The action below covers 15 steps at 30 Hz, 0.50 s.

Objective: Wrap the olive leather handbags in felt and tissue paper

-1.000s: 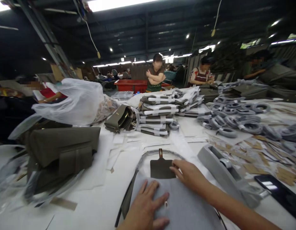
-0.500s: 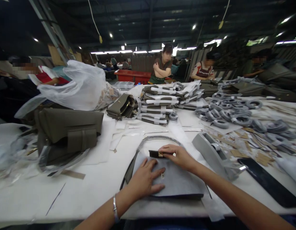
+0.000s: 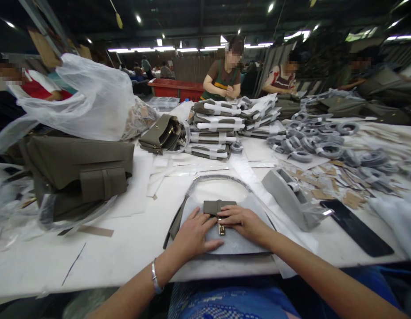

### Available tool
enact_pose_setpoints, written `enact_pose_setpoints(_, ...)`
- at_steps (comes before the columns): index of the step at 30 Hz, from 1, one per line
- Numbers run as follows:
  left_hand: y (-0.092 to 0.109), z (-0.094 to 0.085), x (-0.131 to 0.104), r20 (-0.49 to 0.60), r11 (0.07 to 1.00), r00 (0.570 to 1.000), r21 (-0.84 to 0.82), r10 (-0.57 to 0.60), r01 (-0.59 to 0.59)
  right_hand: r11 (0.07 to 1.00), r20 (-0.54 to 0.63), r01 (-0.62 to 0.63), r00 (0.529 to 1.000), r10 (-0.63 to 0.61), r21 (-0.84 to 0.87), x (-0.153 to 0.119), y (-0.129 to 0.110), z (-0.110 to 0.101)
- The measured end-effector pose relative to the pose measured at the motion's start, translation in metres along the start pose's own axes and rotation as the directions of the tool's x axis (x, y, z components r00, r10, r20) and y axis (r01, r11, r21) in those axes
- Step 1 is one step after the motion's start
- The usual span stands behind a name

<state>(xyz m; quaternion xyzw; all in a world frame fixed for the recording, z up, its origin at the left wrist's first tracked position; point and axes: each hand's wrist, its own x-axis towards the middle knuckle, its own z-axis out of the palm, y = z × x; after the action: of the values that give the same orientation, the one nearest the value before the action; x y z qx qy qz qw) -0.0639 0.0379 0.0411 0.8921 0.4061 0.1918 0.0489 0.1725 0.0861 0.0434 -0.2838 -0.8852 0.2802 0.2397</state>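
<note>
Currently, in the head view, pale lettering runs across the blue garment (image 3: 205, 305) at the table's near edge, too blurred to read. The gold clasp (image 3: 221, 229) bears small dark marks, also too small to make out.

The clasp hangs from the strap of a grey-olive flap (image 3: 210, 206), which belongs to the bag (image 3: 174, 224) lying directly in front of the person, its handle pointing away across the white table (image 3: 132, 261). A pale sheet (image 3: 240, 248) covers the bag's front, and the flap is folded down over its upper part. The left hand (image 3: 196, 232) rests flat on the sheet, fingers spread, fingertips at the flap's lower left. The right hand (image 3: 243, 221) lies over the flap's right side, fingers slightly bent beside the clasp; whether they pinch anything I cannot tell.

Half a second ago the flap stood raised in the right hand; a second ago it lay stretched out beyond the sheet. The co-worker (image 3: 221, 75) opposite, arms folded in both earlier frames, now has both hands together in front.
</note>
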Motion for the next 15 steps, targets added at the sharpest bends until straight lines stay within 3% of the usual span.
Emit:
enact_pose_setpoints(5,0.006,0.004,-0.012,-0.122,0.999,0.992,0.042,0.034,-0.030,0.996,0.046,0.038,0.998,-0.034,-0.081,-0.003,-0.001,0.005)
enact_pose_setpoints(10,0.016,-0.001,-0.019,-0.071,0.959,0.958,-0.038,0.279,-0.282,0.992,0.061,0.087,0.995,-0.081,-0.097,-0.002,-0.002,0.007)
enact_pose_setpoints(15,0.023,-0.004,-0.017,-0.022,0.966,0.983,-0.181,0.184,-0.185,0.967,0.103,0.135,0.988,-0.115,-0.217,0.004,-0.012,0.000)
